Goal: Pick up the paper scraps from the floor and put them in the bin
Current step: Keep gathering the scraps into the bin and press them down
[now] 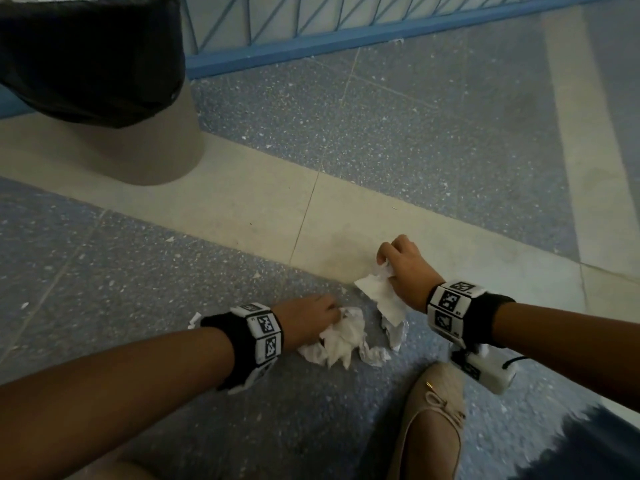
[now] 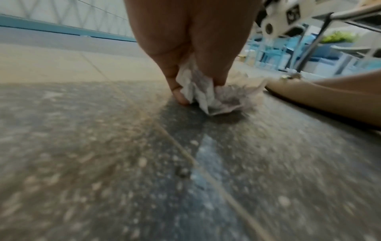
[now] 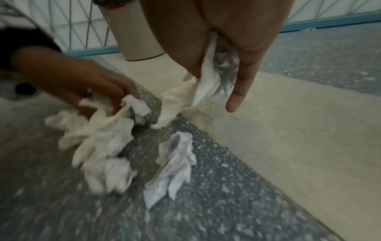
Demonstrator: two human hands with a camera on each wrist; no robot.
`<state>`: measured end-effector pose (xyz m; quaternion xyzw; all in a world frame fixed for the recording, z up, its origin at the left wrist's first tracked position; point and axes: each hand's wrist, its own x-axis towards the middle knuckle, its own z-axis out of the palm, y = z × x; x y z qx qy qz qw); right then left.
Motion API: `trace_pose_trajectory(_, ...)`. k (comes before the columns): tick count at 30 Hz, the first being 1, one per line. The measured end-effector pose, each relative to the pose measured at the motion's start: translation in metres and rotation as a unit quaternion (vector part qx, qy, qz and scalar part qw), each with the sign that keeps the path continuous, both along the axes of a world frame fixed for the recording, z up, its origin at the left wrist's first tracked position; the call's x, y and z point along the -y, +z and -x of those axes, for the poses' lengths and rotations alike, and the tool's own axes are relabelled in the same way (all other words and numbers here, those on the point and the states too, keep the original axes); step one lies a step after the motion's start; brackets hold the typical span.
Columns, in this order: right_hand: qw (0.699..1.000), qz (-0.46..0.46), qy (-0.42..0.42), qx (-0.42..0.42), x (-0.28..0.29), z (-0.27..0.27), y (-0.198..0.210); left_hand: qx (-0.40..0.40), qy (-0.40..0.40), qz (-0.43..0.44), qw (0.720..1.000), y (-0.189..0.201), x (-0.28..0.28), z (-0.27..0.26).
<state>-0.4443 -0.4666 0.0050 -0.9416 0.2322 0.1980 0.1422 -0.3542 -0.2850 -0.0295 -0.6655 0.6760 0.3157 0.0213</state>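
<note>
Crumpled white paper scraps lie on the speckled grey floor. My left hand (image 1: 311, 315) grips a wad of scraps (image 1: 341, 336) low on the floor; the left wrist view shows this wad (image 2: 198, 88) pinched between my fingers. My right hand (image 1: 398, 261) holds another white scrap (image 1: 381, 292) that hangs down to the floor, also seen as a scrap (image 3: 198, 93) in the right wrist view. One loose scrap (image 3: 175, 164) lies between my hands, and a small scrap (image 1: 194, 319) peeks out behind my left wrist. The beige bin (image 1: 145, 147) with a black liner (image 1: 90, 57) stands at the far left.
A blue railing (image 1: 363, 29) runs along the back. A beige floor strip (image 1: 242, 209) crosses in front of the bin. My beige shoe (image 1: 429, 420) rests close below the scraps. Chair legs and blue furniture (image 2: 309, 48) show in the left wrist view.
</note>
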Motion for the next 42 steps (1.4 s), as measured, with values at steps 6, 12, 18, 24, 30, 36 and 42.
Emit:
trace_pose_trajectory(6, 0.997, -0.058, 0.018, -0.053, -0.016, 0.016, 0.01, -0.053, 0.177, 0.064, 0.981, 0.008, -0.005, -0.033)
trace_pose_trajectory(12, 0.977, -0.044, 0.033, -0.206, -0.045, 0.042, 0.001, -0.058, 0.252, 0.05, 0.965, 0.008, -0.014, -0.046)
trace_pose_trajectory(18, 0.986, -0.071, 0.037, -0.146, -0.061, 0.024, -0.012, -0.07, 0.296, 0.028, 0.952, 0.009, -0.021, -0.05)
trace_pose_trajectory(24, 0.995, -0.083, 0.049, -0.037, -0.043, 0.003, 0.007, -0.133, 0.371, 0.101, 0.913, 0.021, -0.025, -0.061)
trace_pose_trajectory(30, 0.994, -0.085, 0.062, 0.011, -0.034, -0.021, 0.023, -0.132, 0.329, 0.094, 0.93, 0.019, -0.044, -0.064)
trace_pose_trajectory(36, 0.988, -0.036, 0.075, -0.131, -0.034, -0.047, -0.011, -0.044, 0.152, 0.016, 0.987, 0.004, -0.061, -0.04)
trace_pose_trajectory(42, 0.992, -0.004, 0.101, -0.072, -0.034, -0.07, -0.01, 0.005, 0.121, 0.008, 0.993, 0.0, -0.048, -0.037)
